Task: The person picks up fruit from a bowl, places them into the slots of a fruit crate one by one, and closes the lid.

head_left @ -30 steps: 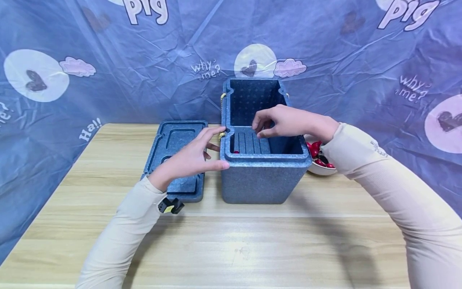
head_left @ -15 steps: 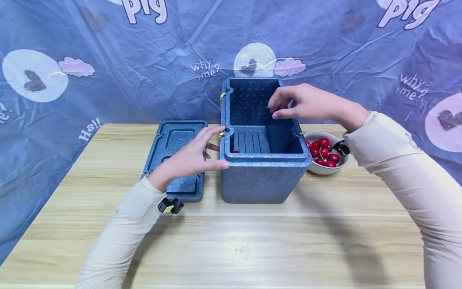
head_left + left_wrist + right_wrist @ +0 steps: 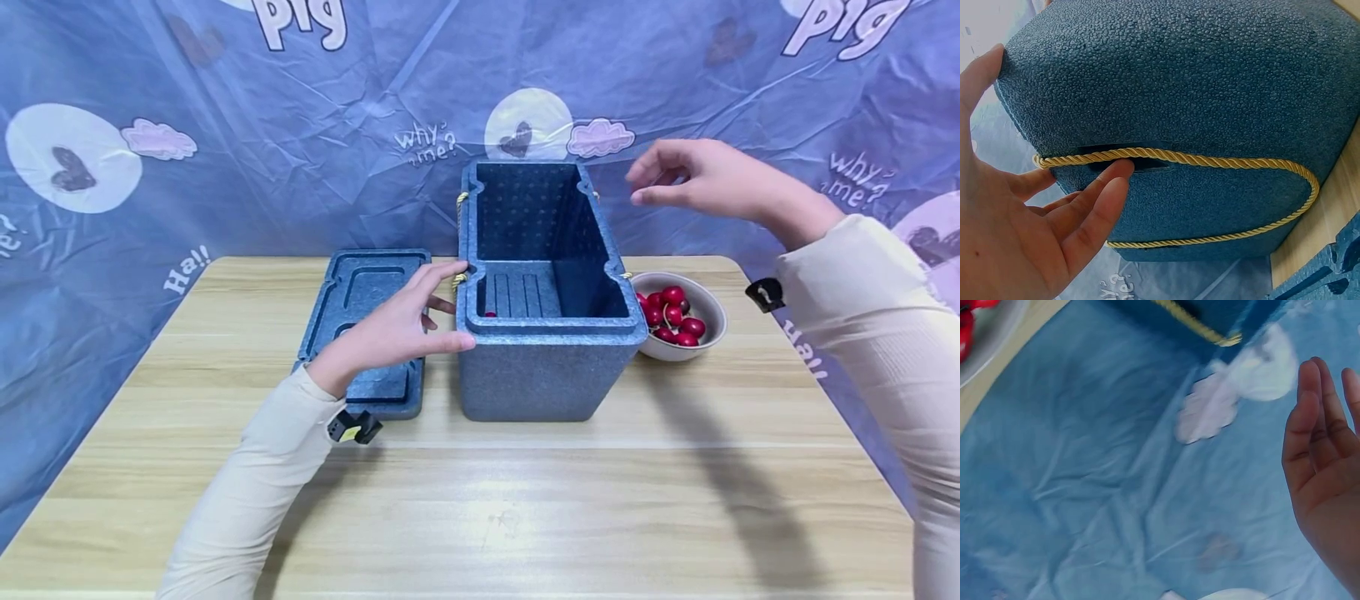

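Note:
A deep blue foam box [image 3: 551, 379] stands without its lid on the wooden table. My left hand [image 3: 401, 329] rests against its left side near the front corner, fingers spread. In the left wrist view, fingertips touch the box and its yellow rope handle [image 3: 1229, 162] without curling round it. A small red fruit [image 3: 491, 315] shows low inside the box, mostly hidden by the wall. Right of the box is a white bowl [image 3: 716, 321] of red cherries [image 3: 672, 315]. My right hand [image 3: 712, 179] hovers above and behind the bowl, holding nothing, its fingers loosely bent.
The matching blue lid [image 3: 382, 279] lies on the table left of the box, partly under my left forearm. A printed blue cloth [image 3: 300, 167] hangs behind the wooden table [image 3: 480, 517]. The bowl stands close against the box's right side.
My right hand has risen out of the box and moved right, past its edge, uncovering the bowl of cherries. My left hand has stayed in place.

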`<state>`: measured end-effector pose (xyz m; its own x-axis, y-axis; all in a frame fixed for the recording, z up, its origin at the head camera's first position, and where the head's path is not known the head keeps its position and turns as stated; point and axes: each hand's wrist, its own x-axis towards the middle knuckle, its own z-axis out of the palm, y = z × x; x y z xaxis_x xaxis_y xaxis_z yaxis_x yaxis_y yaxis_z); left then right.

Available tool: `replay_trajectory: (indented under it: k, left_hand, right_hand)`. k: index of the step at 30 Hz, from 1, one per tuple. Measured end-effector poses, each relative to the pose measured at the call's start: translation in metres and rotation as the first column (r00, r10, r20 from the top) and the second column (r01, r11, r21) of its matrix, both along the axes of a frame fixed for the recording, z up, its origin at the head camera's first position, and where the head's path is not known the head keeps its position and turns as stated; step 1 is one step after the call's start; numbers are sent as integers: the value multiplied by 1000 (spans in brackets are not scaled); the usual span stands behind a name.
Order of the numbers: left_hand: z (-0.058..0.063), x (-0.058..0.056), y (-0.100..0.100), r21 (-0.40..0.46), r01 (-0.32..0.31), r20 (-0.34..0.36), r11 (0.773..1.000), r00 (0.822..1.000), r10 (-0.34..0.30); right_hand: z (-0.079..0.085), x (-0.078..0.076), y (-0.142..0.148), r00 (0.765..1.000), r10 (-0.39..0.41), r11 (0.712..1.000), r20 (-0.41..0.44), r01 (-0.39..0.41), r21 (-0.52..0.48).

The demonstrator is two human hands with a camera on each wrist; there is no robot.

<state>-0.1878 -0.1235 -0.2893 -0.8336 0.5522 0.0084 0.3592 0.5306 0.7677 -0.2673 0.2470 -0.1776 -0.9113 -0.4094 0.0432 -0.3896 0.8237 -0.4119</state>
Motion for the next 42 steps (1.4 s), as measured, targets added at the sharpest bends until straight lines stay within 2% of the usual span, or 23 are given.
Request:
replay_trajectory:
  k: [7, 15, 20, 23, 28, 30, 37, 42]
  left_hand:
    - [-1, 0, 0, 4, 5, 0, 1000, 1000, -5]
    - [-1, 0, -1, 9, 7, 6, 1000, 1000, -7]
    - [-1, 0, -1, 6, 5, 3, 1000, 1000, -5]
    - [0, 0, -1, 6, 6, 4, 1000, 1000, -6]
    - [0, 0, -1, 8, 8, 6, 1000, 1000, -8]
    - [0, 0, -1, 8, 8, 4, 1000, 1000, -8]
    - [0, 0, -1, 5, 6, -4, 1000, 1000, -6]
    - [1, 0, -1, -4, 6, -4, 1000, 1000, -6]
  right_hand:
    - [-24, -14, 26, 994, -73, 994, 79, 66, 86]
    - [-59, -19, 51, 978, -124, 991, 167, 114, 64]
    - [-82, -18, 65, 967, -129, 991, 219, 120, 55]
    - [-96, -15, 73, 956, -125, 992, 265, 120, 35]
    - [-120, -10, 85, 920, -119, 992, 372, 124, 11]
    - [-126, -10, 89, 914, -123, 992, 388, 124, 22]
    - [-137, -6, 92, 918, -126, 992, 376, 127, 22]
    - [-144, -4, 91, 906, -113, 994, 408, 108, 35]
